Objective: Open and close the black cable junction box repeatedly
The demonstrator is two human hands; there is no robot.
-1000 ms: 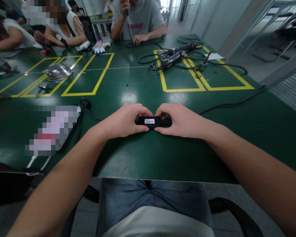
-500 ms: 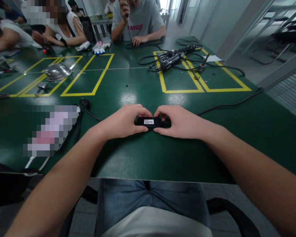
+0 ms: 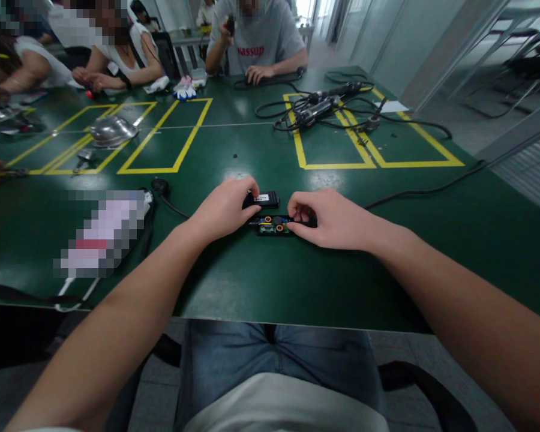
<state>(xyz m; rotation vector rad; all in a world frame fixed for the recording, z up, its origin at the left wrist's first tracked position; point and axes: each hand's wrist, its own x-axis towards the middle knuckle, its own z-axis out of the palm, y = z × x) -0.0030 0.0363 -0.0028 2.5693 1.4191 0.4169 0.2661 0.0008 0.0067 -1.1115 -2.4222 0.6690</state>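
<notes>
In front of me on the green table lies the lower half of a small black case (image 3: 272, 234), with a circuit board (image 3: 274, 223) exposed inside it. My left hand (image 3: 229, 207) pinches the left end of the black case cover (image 3: 267, 198), which bears a white label and is just beyond the board. At the right end of the lower half, my right hand (image 3: 326, 219) closes its thumb and fingers on the case. Black cord (image 3: 173, 210) runs left toward a plug (image 3: 160, 187), and another cord (image 3: 414, 193) leads off to the right.
A pixelated flat object (image 3: 105, 234) with a white strap lies at left. Beyond are a metal bowl-like part (image 3: 112, 131), yellow tape rectangles (image 3: 193, 135), and dark tools with coiled cables (image 3: 317, 111). A person in a grey shirt (image 3: 261, 42) sits opposite; others sit at far left.
The labelled cover has come off the black case and moved away with my left hand, exposing the circuit board. My right hand stays at the case's right end.
</notes>
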